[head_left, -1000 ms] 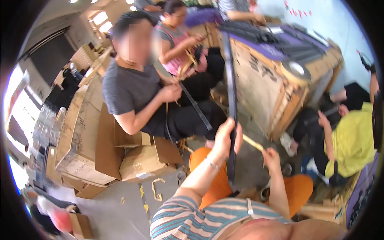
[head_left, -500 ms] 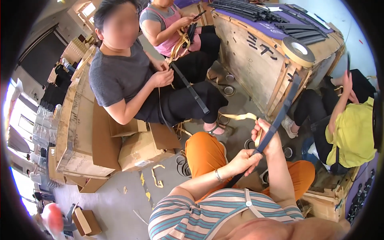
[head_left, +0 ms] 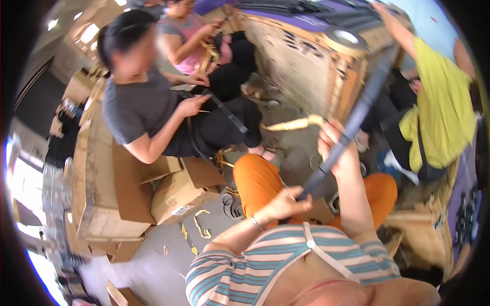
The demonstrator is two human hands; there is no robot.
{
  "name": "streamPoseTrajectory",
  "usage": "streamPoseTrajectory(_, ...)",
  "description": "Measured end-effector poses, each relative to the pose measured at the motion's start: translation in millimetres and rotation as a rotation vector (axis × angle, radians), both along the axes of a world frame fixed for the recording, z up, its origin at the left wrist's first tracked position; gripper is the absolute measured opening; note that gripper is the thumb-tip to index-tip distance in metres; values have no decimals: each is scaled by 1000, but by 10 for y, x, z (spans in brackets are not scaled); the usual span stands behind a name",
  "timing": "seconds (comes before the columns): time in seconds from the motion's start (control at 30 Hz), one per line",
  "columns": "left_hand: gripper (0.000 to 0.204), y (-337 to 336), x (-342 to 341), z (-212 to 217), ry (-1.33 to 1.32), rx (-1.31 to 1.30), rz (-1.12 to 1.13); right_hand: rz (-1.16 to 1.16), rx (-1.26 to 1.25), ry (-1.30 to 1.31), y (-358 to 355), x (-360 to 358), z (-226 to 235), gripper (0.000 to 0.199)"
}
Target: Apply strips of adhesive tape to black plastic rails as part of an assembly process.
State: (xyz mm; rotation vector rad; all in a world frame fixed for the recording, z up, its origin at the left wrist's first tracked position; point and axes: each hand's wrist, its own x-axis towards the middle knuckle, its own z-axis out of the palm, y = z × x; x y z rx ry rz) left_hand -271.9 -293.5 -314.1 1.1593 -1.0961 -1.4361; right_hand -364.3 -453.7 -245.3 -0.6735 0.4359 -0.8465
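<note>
The left hand [head_left: 286,203] grips the long dark flat strip [head_left: 352,127] low; the right hand [head_left: 334,148], higher, also pinches a peeling tan backing strip [head_left: 291,124], which could tear off short if pulled unevenly.

Bright, even daylight, blown-out glare at the window [head_left: 23,173] on the left rim, soft shadows under the boxes [head_left: 173,196], heavy fisheye bending at edges, black corner vignette, motion blur on the strip [head_left: 357,115], faces blurred.
</note>
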Motion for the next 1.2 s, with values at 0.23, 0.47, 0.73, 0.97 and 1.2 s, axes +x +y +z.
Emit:
streamPoseTrajectory(0.23, 20, -291, 240, 317, 58, -54, 336, 110, -505, 350, 226, -226, -283, 9)
streamPoseTrajectory(0.47, 18, -351, 197, 247, 267, -22, 501, 196, -613, 348, 388, -357, -605, 10)
streamPoseTrajectory(0.73, 3, -409, 179, 305, 247, 86, 629, 287, -571, 515, 367, -412, -605, 13)
streamPoseTrajectory(0.97, 3, -479, 177, 305, 218, 87, 598, 311, -525, 318, 340, -352, -412, 7)
streamPoseTrajectory(1.2, 17, -408, 290, 337, 353, 22, 399, 23, -758, 300, 189, -308, -421, 15)
